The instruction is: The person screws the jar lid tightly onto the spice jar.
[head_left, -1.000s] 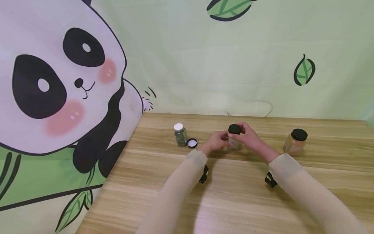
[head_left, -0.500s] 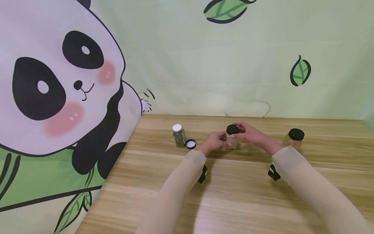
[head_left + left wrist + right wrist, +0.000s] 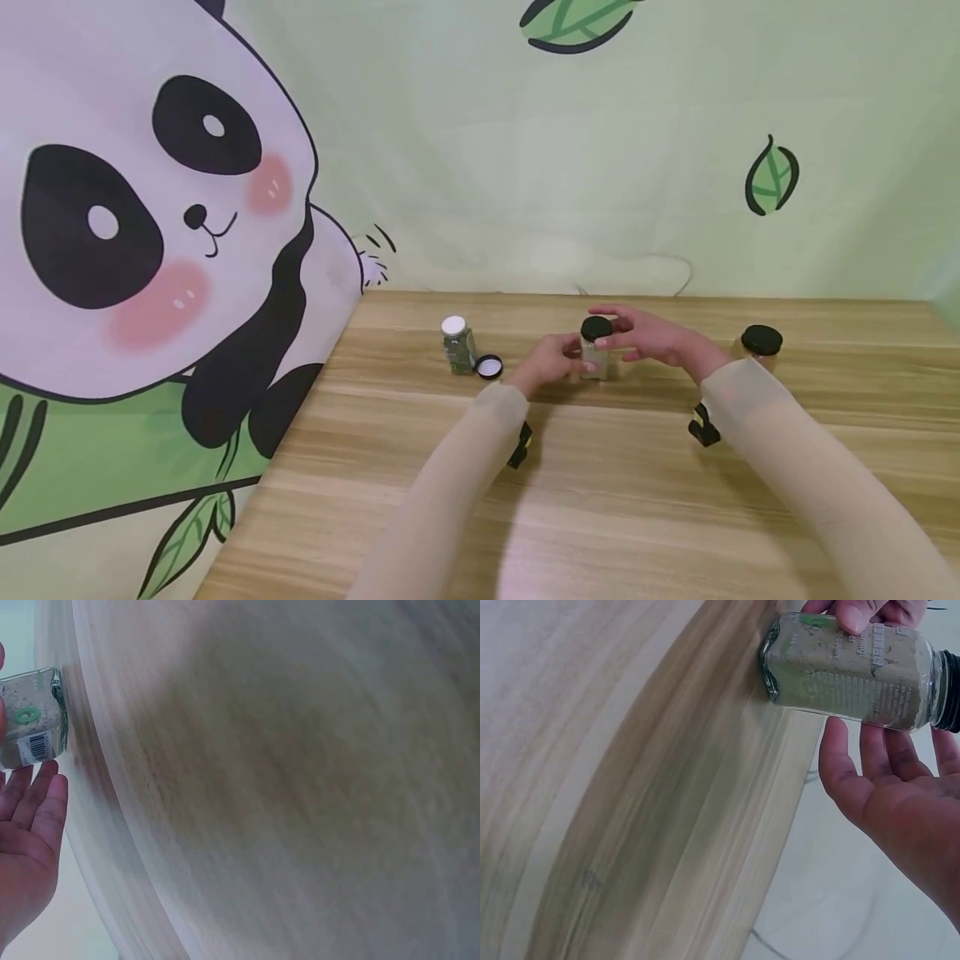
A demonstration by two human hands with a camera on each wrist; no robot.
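A clear spice jar (image 3: 594, 365) with a black lid (image 3: 597, 327) stands upright on the wooden table, pale powder inside. My left hand (image 3: 549, 363) holds its body, thumb in front and fingers behind; the left wrist view shows the jar (image 3: 36, 724) at the left edge. Around the lid, my right hand (image 3: 654, 336) has its fingers spread, the thumb side near the lid's right edge. In the right wrist view those fingers lie loosely extended below the jar (image 3: 840, 671), and the lid is cut off by the frame, so contact is unclear.
Left of my hands stands a jar of green flakes (image 3: 459, 353) with a white top. Beside it a black lid (image 3: 490, 367) lies with its white inside up. A black-lidded jar (image 3: 762, 340) at right is partly hidden by my sleeve. A panda-printed cloth (image 3: 480, 167) hangs behind.
My right hand has loosened from around the lid, spreading its fingers and shifting slightly right. The left hand keeps its hold, and the jar stays in place.
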